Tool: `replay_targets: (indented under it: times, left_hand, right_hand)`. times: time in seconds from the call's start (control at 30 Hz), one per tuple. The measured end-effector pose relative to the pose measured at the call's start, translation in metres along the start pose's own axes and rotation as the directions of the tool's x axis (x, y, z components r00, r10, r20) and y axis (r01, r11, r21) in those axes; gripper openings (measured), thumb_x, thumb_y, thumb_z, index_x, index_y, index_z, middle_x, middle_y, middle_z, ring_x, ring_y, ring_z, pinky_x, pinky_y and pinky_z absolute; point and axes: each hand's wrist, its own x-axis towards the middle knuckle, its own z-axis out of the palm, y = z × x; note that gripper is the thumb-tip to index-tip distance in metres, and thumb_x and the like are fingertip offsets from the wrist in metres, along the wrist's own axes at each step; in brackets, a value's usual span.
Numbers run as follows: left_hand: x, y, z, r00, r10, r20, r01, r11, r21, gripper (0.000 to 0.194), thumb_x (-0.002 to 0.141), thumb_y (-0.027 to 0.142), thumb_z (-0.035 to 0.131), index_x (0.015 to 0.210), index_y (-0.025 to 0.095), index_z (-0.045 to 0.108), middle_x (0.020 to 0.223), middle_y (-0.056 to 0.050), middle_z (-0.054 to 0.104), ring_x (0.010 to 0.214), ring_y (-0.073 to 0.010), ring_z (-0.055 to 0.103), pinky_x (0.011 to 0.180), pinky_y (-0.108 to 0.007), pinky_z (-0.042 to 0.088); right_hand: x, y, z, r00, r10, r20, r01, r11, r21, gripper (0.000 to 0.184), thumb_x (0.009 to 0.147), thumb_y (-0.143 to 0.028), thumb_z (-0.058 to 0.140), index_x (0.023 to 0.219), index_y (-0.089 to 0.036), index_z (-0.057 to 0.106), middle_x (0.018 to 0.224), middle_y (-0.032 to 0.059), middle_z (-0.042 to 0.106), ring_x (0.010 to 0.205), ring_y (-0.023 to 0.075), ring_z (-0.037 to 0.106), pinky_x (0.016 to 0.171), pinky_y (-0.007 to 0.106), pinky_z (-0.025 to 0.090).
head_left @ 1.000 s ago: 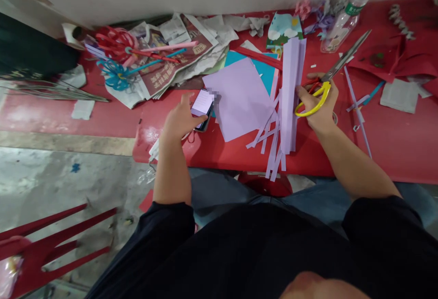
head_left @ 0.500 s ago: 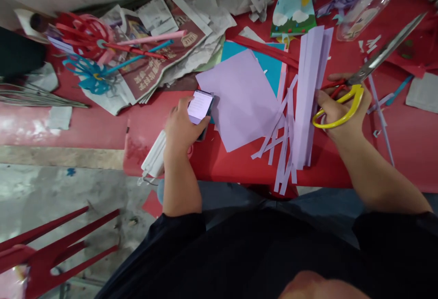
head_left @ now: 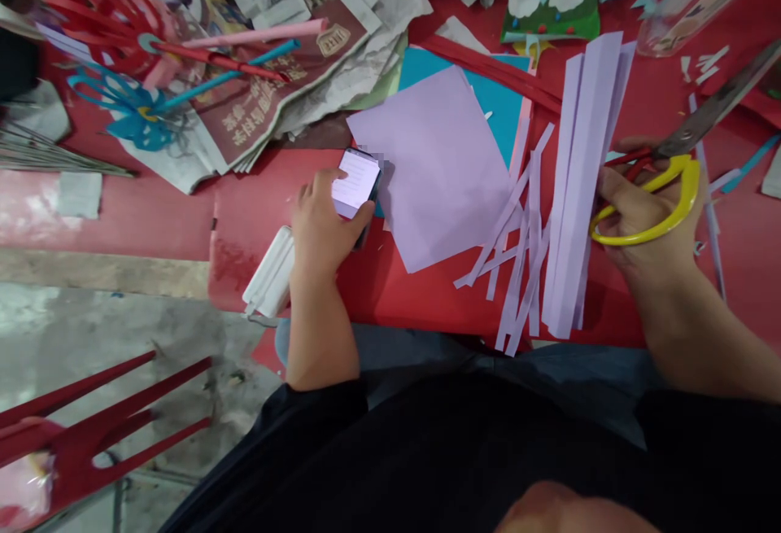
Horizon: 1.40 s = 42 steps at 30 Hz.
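My left hand (head_left: 323, 220) grips a phone (head_left: 355, 183) with a lit screen, its thumb at the lower edge and its fingers along the left side. My right hand (head_left: 650, 216) is closed on yellow-and-red-handled scissors (head_left: 689, 138), whose blades point up and right. Its thumb also meets a pleated strip of lilac paper (head_left: 579, 191); whether it pinches the strip is hard to tell. Between the hands lies a lilac sheet (head_left: 445, 167) over a blue sheet (head_left: 494, 114). Narrow lilac strips (head_left: 518, 264) are scattered beside the pleated paper.
A white power bank (head_left: 268, 273) lies left of my left forearm. Newspapers (head_left: 256, 110) with red (head_left: 115, 20) and blue paper flowers (head_left: 137, 110) cover the back left. A clear plastic bottle (head_left: 695, 8) is at the back right. A red chair (head_left: 73, 443) stands lower left.
The view has shifted closer to the table. My right hand, with the scissors, and the pleated paper appear further right and slightly lower. My left hand stays on the phone.
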Motion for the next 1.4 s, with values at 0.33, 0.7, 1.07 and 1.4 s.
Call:
replay_targets:
  times: [0.33, 0.7, 1.07, 1.4]
  left_hand:
    - [0.006, 0.004, -0.003, 0.999, -0.016, 0.045, 0.014, 0.999, 0.042, 0.050, 0.087, 0.034, 0.078, 0.135, 0.024, 0.067, 0.146, -0.015, 0.068, 0.139, -0.0436, 0.061, 0.122, -0.063, 0.049]
    - [0.007, -0.001, -0.002, 0.999, -0.007, 0.054, 0.007, 1.000, 0.004, 0.052, 0.086, 0.036, 0.079, 0.135, 0.025, 0.064, 0.147, -0.015, 0.067, 0.141, -0.0442, 0.059, 0.123, -0.065, 0.047]
    - [0.004, -0.001, -0.004, 0.999, -0.004, 0.044, 0.003, 1.000, 0.016, 0.041, 0.088, 0.036, 0.078, 0.124, 0.026, 0.064, 0.136, -0.013, 0.071, 0.133, -0.0420, 0.063, 0.116, -0.061, 0.053]
    - [0.004, 0.001, -0.003, 0.999, 0.014, 0.052, -0.014, 1.000, -0.009, 0.055, 0.090, 0.041, 0.073, 0.140, 0.021, 0.064, 0.149, -0.015, 0.067, 0.145, -0.0427, 0.059, 0.122, -0.066, 0.048]
  right_hand:
    - [-0.003, -0.006, 0.006, 0.998, 0.045, 0.041, -0.051, 0.983, 0.175, 0.046, 0.054, -0.033, 0.107, 0.091, -0.024, 0.080, 0.079, -0.0037, 0.068, 0.061, 0.0179, 0.070, 0.062, 0.044, 0.070]
    - [0.002, -0.001, 0.003, 0.997, 0.070, 0.035, -0.073, 0.990, 0.118, 0.057, 0.044, -0.049, 0.110, 0.088, -0.028, 0.080, 0.073, 0.0003, 0.064, 0.068, 0.0317, 0.074, 0.061, 0.057, 0.066]
    - [0.000, -0.007, 0.006, 0.996, 0.086, 0.036, -0.090, 0.989, 0.121, 0.051, 0.048, -0.043, 0.107, 0.084, -0.025, 0.075, 0.074, -0.0009, 0.061, 0.060, 0.0228, 0.067, 0.054, 0.044, 0.060]
    - [-0.001, -0.011, 0.009, 0.993, 0.112, 0.036, -0.116, 0.984, 0.133, 0.048, 0.045, -0.039, 0.106, 0.080, -0.026, 0.076, 0.071, -0.0021, 0.060, 0.064, 0.0265, 0.072, 0.063, 0.050, 0.067]
